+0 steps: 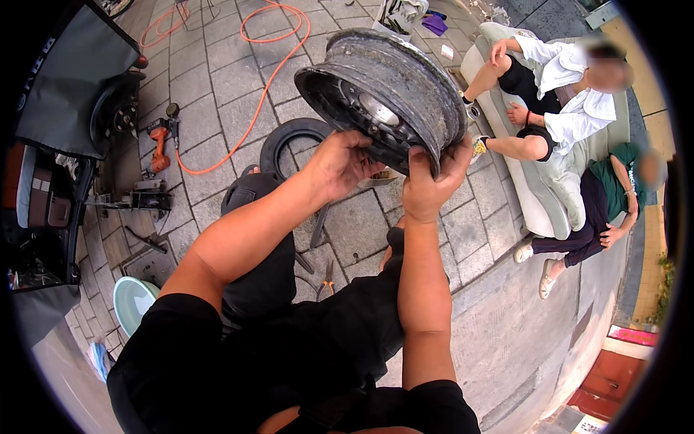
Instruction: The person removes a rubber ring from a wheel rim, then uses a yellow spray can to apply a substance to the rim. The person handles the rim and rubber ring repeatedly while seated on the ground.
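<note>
A worn, dirty black wheel rim [416, 90] is held up tilted in front of me, its hub side facing me. My left hand [341, 165] grips the lower left edge, thumb on top and fingers beneath. At the lower right edge my right hand [434, 177] is closed round the rim's lip, its thumb pressed on the inside. On the paving below lies a black tyre [278, 145], partly hidden by my left forearm and knee. Between my legs are pliers [327, 278] and a dark flat metal bar [319, 226].
An orange hose [262, 101] winds over the paving to the left, near a cordless impact wrench [158, 145] and a jack [141, 199]. A car with an exposed wheel hub [124, 116] stands at far left, a green basin [134, 304] below. Two people sit on a sofa [531, 192] at right.
</note>
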Motion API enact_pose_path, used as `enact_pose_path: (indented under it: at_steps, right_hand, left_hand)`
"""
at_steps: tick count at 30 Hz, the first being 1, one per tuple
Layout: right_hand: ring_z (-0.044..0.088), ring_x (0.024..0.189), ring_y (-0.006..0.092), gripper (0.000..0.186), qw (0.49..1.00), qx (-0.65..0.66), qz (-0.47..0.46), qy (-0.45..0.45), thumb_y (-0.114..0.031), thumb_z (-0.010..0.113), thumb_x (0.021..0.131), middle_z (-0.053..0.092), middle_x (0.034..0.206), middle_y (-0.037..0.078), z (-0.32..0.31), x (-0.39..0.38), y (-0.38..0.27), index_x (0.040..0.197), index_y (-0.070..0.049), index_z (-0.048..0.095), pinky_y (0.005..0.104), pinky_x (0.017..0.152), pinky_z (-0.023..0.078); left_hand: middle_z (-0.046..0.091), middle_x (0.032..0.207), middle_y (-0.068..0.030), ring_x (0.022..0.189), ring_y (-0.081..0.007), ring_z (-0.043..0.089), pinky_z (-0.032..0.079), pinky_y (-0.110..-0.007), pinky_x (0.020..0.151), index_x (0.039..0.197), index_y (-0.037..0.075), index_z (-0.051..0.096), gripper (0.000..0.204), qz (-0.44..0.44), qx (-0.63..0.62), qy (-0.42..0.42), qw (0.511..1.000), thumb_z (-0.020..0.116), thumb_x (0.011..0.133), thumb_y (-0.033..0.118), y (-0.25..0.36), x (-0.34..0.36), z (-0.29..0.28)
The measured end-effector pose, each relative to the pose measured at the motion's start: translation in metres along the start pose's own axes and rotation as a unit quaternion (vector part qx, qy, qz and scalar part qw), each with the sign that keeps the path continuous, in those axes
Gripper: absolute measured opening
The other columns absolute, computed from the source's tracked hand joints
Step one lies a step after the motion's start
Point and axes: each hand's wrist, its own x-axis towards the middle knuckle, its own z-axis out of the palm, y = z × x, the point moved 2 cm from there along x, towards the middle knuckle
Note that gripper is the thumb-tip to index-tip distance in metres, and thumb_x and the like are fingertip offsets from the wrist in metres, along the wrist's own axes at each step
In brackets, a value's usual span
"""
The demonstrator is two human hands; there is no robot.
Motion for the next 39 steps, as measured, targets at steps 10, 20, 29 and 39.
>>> enact_pose_path:
  at_steps: [10,20,29,39]
  right_hand:
    - [0.058,0.127,0.0226,0.072,1.000,0.014,-0.012,0.000,-0.002,0.071,0.085,0.058,0.138,0.013,-0.006,0.007,-0.001,0.150,0.004,0.042,0.0364,0.114,0.043]
    - [0.059,0.123,0.0218,0.069,0.999,0.043,-0.017,0.005,-0.005,0.069,0.085,0.061,0.134,0.011,-0.014,0.012,0.006,0.149,0.003,0.044,0.0365,0.111,0.045]
    - [0.062,0.114,0.0197,0.056,0.997,0.077,-0.003,0.019,0.000,0.064,0.086,0.063,0.125,0.009,-0.020,0.015,0.015,0.140,0.001,0.051,0.0352,0.107,0.048]
    - [0.060,0.114,0.0209,0.054,0.995,0.093,0.020,0.033,-0.008,0.066,0.083,0.062,0.125,0.011,-0.018,0.017,0.012,0.134,0.003,0.053,0.0353,0.106,0.046]
  left_hand:
    - [0.069,0.130,-0.0094,0.116,-0.0251,0.069,0.059,-0.045,0.094,0.139,0.008,0.061,0.040,0.047,0.009,-0.027,0.998,0.053,0.100,0.003,0.001,-0.004,0.009]
    - [0.074,0.125,-0.0057,0.119,-0.0248,0.071,0.059,-0.050,0.096,0.125,0.009,0.069,0.025,0.095,0.027,-0.030,0.995,0.062,0.102,0.002,0.002,-0.001,0.000]
    - [0.074,0.124,-0.0089,0.114,-0.0246,0.073,0.062,-0.045,0.098,0.125,0.005,0.068,0.022,0.106,0.035,-0.012,0.994,0.064,0.104,0.001,0.006,-0.002,0.003]
    - [0.077,0.119,-0.0098,0.109,-0.0225,0.075,0.066,-0.039,0.092,0.122,0.000,0.071,0.018,0.084,0.127,0.015,0.988,0.069,0.105,0.004,0.012,-0.003,-0.002]
